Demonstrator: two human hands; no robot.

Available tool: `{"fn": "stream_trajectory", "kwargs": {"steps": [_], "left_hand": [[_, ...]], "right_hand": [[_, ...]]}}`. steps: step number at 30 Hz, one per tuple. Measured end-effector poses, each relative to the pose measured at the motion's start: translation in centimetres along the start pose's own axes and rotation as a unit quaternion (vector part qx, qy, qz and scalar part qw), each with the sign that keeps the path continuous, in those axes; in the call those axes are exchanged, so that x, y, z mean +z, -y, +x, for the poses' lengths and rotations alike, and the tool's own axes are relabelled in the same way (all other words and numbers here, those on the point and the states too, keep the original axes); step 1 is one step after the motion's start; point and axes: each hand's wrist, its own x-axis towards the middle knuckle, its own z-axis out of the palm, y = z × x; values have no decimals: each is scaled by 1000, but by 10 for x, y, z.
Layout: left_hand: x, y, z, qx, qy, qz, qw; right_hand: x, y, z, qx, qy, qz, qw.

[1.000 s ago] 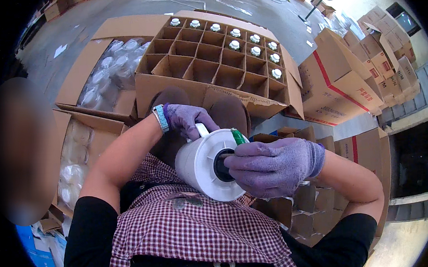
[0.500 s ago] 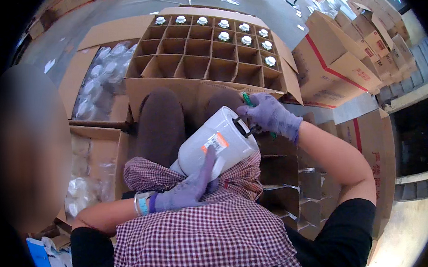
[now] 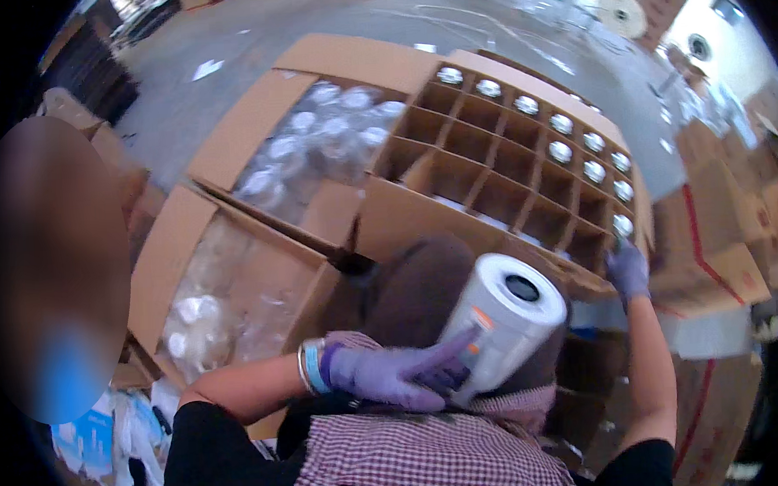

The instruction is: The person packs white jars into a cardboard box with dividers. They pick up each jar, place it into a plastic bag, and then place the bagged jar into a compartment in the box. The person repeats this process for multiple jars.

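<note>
1. One white plastic cylinder (image 3: 515,337), tilted over our lap; left purple-gloved hand (image 3: 387,372) against its side.
2. We count ten silver caps (image 3: 560,125), one divided cardboard carton (image 3: 414,217); right purple-gloved hand (image 3: 629,271) beside nearest cap. Can't tell either grip.
3. Two open brown cartons (image 3: 256,131) left; our knee (image 3: 431,280) blocks between.

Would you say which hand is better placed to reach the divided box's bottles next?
Likely the right hand: it is at the near right corner of the divided box, by a bottle, while the left hand is against the white container.
</note>
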Motion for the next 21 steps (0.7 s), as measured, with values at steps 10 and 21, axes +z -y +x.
{"fn": "stream_trajectory", "kwargs": {"steps": [10,21], "left_hand": [[-370,107,-315,-486,-599,614,171],[-363,-41,-284,-284,-596,295,691]], "right_hand": [[79,44,-8,-41,5,111,993],[39,65,24,-2,-33,335,942]]}}
